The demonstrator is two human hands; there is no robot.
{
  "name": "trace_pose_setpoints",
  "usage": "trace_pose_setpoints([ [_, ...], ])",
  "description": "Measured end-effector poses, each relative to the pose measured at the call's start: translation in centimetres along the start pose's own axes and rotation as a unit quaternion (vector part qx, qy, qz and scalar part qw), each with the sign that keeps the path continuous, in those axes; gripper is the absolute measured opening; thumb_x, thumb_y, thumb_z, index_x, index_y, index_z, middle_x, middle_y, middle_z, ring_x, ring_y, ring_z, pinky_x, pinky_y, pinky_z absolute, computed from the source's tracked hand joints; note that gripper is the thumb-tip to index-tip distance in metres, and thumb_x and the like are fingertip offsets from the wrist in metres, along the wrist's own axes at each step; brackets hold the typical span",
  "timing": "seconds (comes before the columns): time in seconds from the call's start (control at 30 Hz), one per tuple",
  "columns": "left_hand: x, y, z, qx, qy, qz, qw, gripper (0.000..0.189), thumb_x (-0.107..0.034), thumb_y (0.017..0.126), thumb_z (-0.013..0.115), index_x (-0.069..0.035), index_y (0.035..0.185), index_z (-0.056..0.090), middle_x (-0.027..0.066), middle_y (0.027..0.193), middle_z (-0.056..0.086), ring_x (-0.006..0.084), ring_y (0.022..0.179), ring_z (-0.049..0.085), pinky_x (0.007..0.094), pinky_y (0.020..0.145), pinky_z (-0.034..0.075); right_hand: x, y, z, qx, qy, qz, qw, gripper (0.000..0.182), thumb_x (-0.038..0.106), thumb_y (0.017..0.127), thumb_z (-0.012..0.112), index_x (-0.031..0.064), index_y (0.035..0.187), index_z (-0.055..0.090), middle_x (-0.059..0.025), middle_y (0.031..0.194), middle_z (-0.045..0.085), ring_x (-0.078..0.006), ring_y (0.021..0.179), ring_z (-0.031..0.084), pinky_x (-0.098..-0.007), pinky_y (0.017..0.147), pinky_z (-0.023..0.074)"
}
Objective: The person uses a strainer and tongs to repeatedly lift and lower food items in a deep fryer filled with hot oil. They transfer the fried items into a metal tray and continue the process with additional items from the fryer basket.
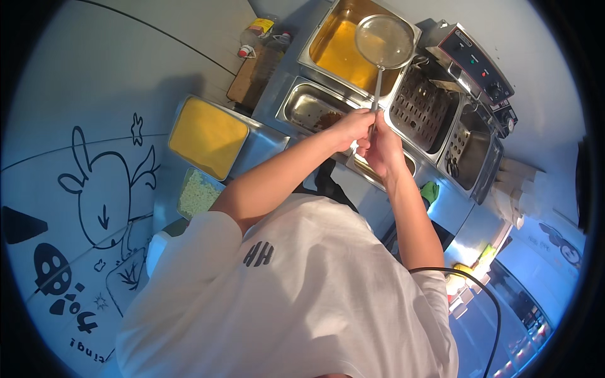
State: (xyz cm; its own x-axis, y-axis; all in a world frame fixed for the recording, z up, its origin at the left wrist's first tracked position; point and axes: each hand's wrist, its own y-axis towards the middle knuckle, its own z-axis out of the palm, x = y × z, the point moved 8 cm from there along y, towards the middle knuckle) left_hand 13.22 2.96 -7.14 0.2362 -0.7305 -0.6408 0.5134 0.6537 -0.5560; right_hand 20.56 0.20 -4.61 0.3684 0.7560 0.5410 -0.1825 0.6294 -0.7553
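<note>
A round fine-mesh skimmer (385, 40) is held out over a deep steel pan (305, 55) of amber liquid, its head above the pan's right part. My left hand (353, 126) closes around its metal handle (377, 90). Against it, my right hand (384, 147) grips the handle's lower end; the fingers of both hands partly hide that end. Beneath the left hand lies a shallow steel pan (302, 101) with brown residue on its bottom. Another narrow steel pan (409, 165) is partly covered by my right hand and wrist.
Right of the skimmer are a fryer well with a perforated plate (420, 113), a control panel (477, 61) and a steel basin (475, 156) with tongs. At left stand a tray of smooth yellow food (208, 137) and a tub of pale chopped food (198, 193). Plastic bottles (257, 35) lie behind.
</note>
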Motion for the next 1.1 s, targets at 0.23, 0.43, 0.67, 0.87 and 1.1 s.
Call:
trace_pose_setpoints([
  [0.23, -1.4, -3.6, 0.1, -0.020, 0.173, 0.076, 0.982, 0.051, -0.050, 0.108, 0.045, -0.005, 0.125, 0.063, 0.0020, 0.108, 0.067, 0.0101, 0.097, 0.058, 0.0286, 0.089, 0.046, 9.2, 2.2, -7.7, -0.155, -0.272, -0.221, 0.924, 0.039, 0.041, 0.106, 0.056, 0.0059, 0.090, 0.061, -0.0003, 0.064, 0.054, -0.0097, 0.050, 0.049, -0.0303, 0.045, 0.0388],
  [0.43, 3.3, -10.3, -6.2, -0.101, 0.229, 0.035, 0.968, 0.024, -0.020, 0.101, 0.062, -0.002, 0.087, 0.064, 0.0017, 0.073, 0.062, 0.0088, 0.065, 0.054, 0.0255, 0.060, 0.043, 20.4, 0.2, -4.4, -0.313, -0.752, -0.341, 0.469, 0.036, 0.040, 0.104, 0.051, 0.0057, 0.103, 0.062, -0.0240, 0.082, 0.071, -0.0450, 0.081, 0.069, -0.0549, 0.072, 0.0538],
  [0.67, 8.9, -13.2, -13.1, -0.156, 0.241, 0.105, 0.952, 0.025, -0.006, 0.096, 0.065, -0.002, 0.119, 0.058, 0.0058, 0.088, 0.068, 0.0119, 0.077, 0.062, 0.0262, 0.071, 0.050, 23.0, 6.0, -1.3, -0.254, -0.860, -0.329, 0.295, 0.023, 0.021, 0.103, 0.046, 0.0031, 0.105, 0.060, -0.0181, 0.091, 0.075, -0.0353, 0.085, 0.075, -0.0455, 0.071, 0.0595],
  [0.87, 10.4, -15.2, -16.2, -0.178, 0.228, 0.110, 0.951, 0.024, -0.007, 0.096, 0.064, 0.000, 0.119, 0.061, 0.0092, 0.098, 0.071, 0.0142, 0.084, 0.066, 0.0286, 0.075, 0.053, 22.4, 7.4, 0.9, -0.222, -0.893, -0.228, 0.318, 0.031, 0.018, 0.101, 0.045, 0.0036, 0.102, 0.072, -0.0188, 0.100, 0.076, -0.0336, 0.093, 0.075, -0.0432, 0.077, 0.0609],
  [1.1, 10.6, -17.6, -17.2, -0.201, 0.232, 0.103, 0.946, 0.022, -0.010, 0.095, 0.066, 0.002, 0.115, 0.063, 0.0087, 0.097, 0.071, 0.0142, 0.080, 0.066, 0.0288, 0.073, 0.053, 21.9, 5.6, 0.2, -0.161, -0.873, -0.228, 0.399, 0.037, 0.030, 0.100, 0.050, 0.0017, 0.098, 0.074, -0.0250, 0.101, 0.073, -0.0409, 0.096, 0.072, -0.0482, 0.084, 0.0583],
])
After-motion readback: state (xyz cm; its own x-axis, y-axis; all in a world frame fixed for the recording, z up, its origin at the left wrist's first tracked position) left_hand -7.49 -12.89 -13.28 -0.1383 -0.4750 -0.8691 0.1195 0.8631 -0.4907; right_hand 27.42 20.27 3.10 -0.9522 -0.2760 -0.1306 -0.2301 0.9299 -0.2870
